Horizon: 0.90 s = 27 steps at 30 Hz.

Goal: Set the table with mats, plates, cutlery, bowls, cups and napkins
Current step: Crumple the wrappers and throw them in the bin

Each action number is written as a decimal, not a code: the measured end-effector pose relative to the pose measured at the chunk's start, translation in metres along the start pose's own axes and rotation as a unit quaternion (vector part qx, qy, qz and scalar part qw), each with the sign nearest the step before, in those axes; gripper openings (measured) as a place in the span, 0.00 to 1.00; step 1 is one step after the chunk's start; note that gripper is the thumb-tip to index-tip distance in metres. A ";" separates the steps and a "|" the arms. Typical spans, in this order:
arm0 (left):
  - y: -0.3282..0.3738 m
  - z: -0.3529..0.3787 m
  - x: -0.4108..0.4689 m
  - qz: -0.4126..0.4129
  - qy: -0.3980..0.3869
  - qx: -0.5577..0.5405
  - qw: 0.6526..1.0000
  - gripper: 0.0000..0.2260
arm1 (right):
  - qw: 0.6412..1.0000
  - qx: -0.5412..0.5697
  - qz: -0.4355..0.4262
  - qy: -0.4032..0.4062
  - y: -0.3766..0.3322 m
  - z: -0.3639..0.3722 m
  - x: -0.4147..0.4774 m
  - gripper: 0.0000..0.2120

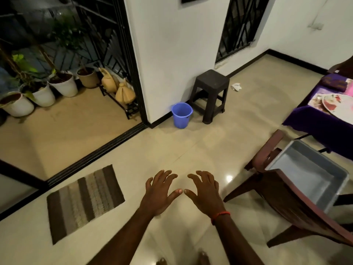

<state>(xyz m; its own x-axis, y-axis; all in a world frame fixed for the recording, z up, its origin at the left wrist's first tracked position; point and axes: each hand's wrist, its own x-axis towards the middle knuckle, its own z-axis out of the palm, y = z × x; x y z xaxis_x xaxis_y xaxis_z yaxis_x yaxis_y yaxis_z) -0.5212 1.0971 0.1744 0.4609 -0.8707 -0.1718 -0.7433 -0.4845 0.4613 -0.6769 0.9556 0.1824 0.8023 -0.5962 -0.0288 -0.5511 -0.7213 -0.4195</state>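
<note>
My left hand point(159, 190) and my right hand point(205, 190) are held out side by side over the tiled floor, fingers spread, palms down, thumbs nearly touching, holding nothing. At the far right edge a table with a purple cloth point(317, 123) carries a floral plate point(338, 107) on a pale patterned mat point(315, 101). A grey plastic tub point(305, 173) sits on a brown chair point(298, 207) to the right of my right hand; its inside looks bare.
A striped doormat point(84, 201) lies on the floor at left by the sliding door track. A blue bucket point(181, 114) and dark stool point(211, 94) stand against the wall ahead. Potted plants point(41, 92) line the balcony. A crumpled white paper point(236, 87) lies on the floor.
</note>
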 end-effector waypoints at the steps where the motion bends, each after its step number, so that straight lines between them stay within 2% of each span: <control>1: -0.008 0.002 -0.004 -0.008 -0.005 -0.007 1.000 0.31 | 1.000 0.003 0.000 -0.015 -0.006 0.005 0.003 0.27; 4: -0.035 0.010 -0.007 -0.039 -0.015 -0.022 0.999 0.29 | 0.999 0.014 -0.009 -0.047 -0.022 0.025 0.020 0.31; 6: -0.052 0.017 -0.004 -0.056 -0.018 -0.034 0.998 0.32 | 0.998 0.021 -0.013 -0.062 -0.026 0.042 0.033 0.34; 10: -0.078 0.033 0.006 -0.089 -0.015 -0.057 0.994 0.40 | 0.994 0.042 -0.014 -0.100 -0.026 0.078 0.059 0.34; 14: -0.109 0.052 0.028 -0.126 -0.015 -0.078 0.989 0.39 | 0.989 0.070 -0.004 -0.133 -0.022 0.123 0.088 0.35; 20: -0.159 0.093 0.073 -0.178 -0.024 -0.087 0.980 0.45 | 0.981 0.092 0.030 -0.166 -0.003 0.199 0.127 0.25; 25: -0.205 0.146 0.101 -0.211 -0.039 -0.113 0.970 0.49 | 0.976 0.090 0.040 -0.196 0.022 0.269 0.152 0.32; 27: -0.226 0.170 0.111 -0.213 -0.045 -0.115 0.969 0.48 | 0.972 0.090 0.048 -0.212 0.032 0.301 0.160 0.33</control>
<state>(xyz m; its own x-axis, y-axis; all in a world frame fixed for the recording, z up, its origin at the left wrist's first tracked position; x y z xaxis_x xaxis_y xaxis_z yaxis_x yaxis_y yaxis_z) -0.3845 1.0959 -0.0966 0.6499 -0.6051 -0.4598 -0.3628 -0.7787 0.5119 -0.4973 0.9428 -0.1086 0.7928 -0.4304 -0.4315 -0.6093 -0.5738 -0.5473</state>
